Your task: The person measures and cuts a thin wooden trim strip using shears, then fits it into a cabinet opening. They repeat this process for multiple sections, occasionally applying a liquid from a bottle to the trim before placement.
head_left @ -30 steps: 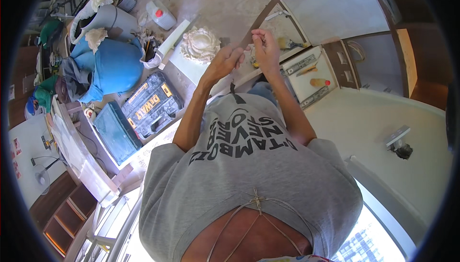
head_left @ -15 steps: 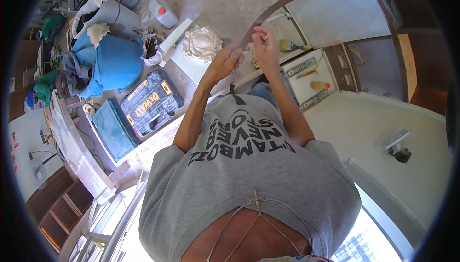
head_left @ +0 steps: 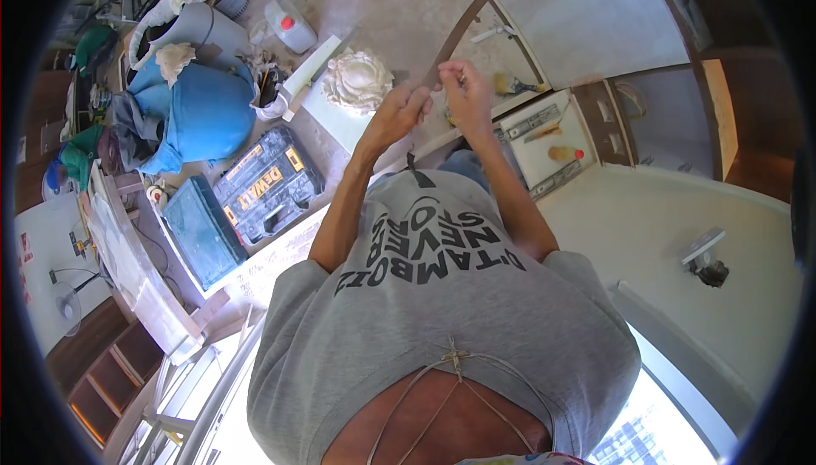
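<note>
Hands: left hand [head_left: 398, 115] and right hand [head_left: 466, 91] are raised together in front of the chest, both pinched on the lower end of 1 long, thin dark strip [head_left: 466, 25]; neither is spread wide.
Left hand: fingers curled, thumb and fingertips closed on the strip's bottom end.
Right hand: fingers bunched just beside the left hand, apparently also closed on the strip; the exact contact is too small to tell.
Floor: speckled stone-coloured floor [head_left: 382, 6] lies well below the hands.
Blue bundle: big blue wrapped bundle [head_left: 200, 116] sits far to the left.
Tool cases: 2 cases lie near it, a black-and-yellow tool case [head_left: 265, 184] and a teal case [head_left: 202, 231].
White wad: crumpled white cloth or paper [head_left: 359, 79] rests on a pale board just left of the hands.
Strip, place: held in the air, clear of floor and boards.
Strip, axis: long axis runs from the hands up and to the right, free tip pointing away from the person; it bows in a gentle curve.
Strip, handling: likely light and springy, bending readily along its length; thin edges may slip or kink if squeezed at 1 point.
Strip, hold: best gripped flat between thumb and fingers near the end, with the 2 hands set apart to steady the whippy free length.
</note>
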A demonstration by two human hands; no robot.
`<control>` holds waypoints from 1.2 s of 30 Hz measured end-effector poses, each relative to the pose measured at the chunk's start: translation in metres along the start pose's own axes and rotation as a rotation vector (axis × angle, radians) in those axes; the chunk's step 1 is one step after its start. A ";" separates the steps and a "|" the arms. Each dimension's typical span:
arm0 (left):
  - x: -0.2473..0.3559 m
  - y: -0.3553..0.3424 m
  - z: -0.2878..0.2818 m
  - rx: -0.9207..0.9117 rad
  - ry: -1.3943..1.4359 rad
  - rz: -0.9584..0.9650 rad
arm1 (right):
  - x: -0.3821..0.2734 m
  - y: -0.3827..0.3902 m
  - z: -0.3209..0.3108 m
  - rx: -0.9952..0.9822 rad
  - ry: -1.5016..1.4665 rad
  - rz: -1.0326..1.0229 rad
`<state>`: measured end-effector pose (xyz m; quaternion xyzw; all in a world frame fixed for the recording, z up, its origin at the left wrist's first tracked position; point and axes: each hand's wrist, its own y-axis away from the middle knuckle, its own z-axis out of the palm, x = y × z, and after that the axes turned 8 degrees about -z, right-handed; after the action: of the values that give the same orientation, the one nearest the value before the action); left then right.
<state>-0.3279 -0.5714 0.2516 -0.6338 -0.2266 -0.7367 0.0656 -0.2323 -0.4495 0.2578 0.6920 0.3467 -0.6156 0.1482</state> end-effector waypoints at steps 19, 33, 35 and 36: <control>0.001 0.001 0.003 0.001 -0.059 -0.037 | 0.011 -0.014 -0.004 0.094 -0.318 0.079; -0.008 0.008 -0.001 -0.082 -0.065 -0.055 | 0.020 -0.009 -0.018 0.044 0.103 -0.153; -0.008 0.003 0.000 -0.032 -0.063 0.007 | 0.009 0.006 -0.011 -0.071 0.293 -0.264; -0.008 0.000 0.001 -0.008 -0.070 0.019 | 0.005 0.013 -0.008 -0.082 0.256 -0.170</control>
<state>-0.3252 -0.5724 0.2445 -0.6615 -0.2197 -0.7144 0.0619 -0.2177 -0.4518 0.2522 0.7262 0.4451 -0.5181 0.0784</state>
